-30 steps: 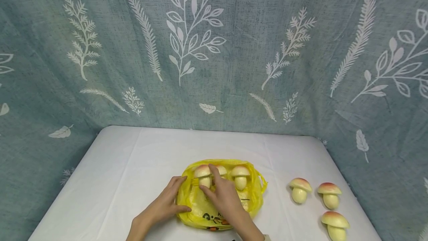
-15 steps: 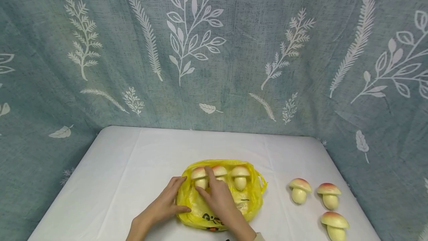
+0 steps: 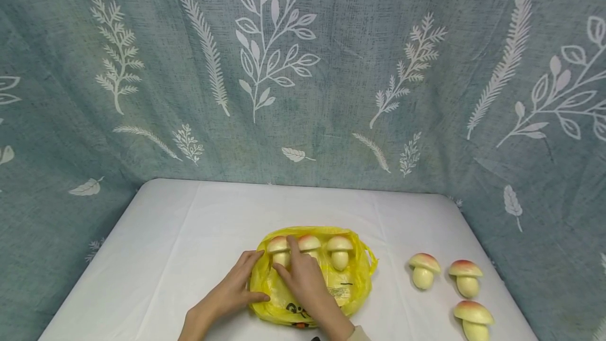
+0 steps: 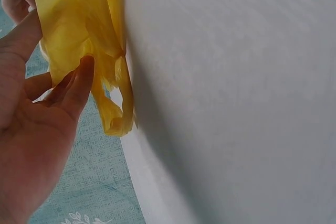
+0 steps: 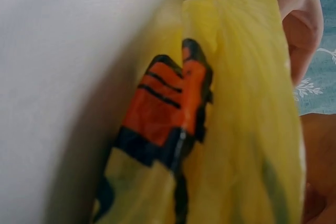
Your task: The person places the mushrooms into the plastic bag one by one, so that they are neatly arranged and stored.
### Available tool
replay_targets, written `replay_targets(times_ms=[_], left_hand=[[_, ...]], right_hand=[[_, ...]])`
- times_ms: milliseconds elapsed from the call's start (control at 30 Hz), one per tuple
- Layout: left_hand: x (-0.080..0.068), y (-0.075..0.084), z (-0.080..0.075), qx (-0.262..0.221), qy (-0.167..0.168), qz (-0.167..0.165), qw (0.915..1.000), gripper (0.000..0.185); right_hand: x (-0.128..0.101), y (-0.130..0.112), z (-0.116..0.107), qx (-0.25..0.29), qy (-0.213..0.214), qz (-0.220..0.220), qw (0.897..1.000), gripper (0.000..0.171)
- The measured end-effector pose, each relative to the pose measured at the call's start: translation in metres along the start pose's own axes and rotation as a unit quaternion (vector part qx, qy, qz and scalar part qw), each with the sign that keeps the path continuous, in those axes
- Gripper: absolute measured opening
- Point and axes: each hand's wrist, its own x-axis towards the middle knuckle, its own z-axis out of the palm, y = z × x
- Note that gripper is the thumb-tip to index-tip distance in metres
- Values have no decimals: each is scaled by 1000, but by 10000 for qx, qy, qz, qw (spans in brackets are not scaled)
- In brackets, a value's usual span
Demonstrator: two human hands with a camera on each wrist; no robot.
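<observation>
A yellow plastic bag (image 3: 276,307) lies spread open on the table. My left hand (image 3: 236,286) holds its left rim; in the left wrist view, fingertips (image 4: 86,66) press the outside of the film while other fingers pass behind it. Inside the bag, my right hand (image 3: 305,280) pinches a toy mushroom (image 3: 276,245) between thumb and index finger, partly covering it. A second toy mushroom (image 3: 309,242) sits just right of that hand, its stem partly hidden. The third toy mushroom (image 3: 340,252) stands farther right. In the right wrist view, the bag's side blocks the fingertips.
Three more toy mushrooms, one at the back left (image 3: 423,270), one at the back right (image 3: 466,278) and one in front (image 3: 475,320), lie on the white tablecloth (image 3: 199,236) to the right. A patterned green curtain (image 3: 303,136) hangs behind the table.
My right hand has moved left with the pinched mushroom inside the bag, uncovering more of the middle mushroom. The left hand stays at the rim.
</observation>
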Motion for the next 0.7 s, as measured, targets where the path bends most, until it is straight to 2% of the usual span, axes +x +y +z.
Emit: replay_targets(times_ms=[700], left_hand=[[0,0,0,-14,-33,31,10000,92]], right_hand=[[8,1,11,-675,223,-83,9974,65]])
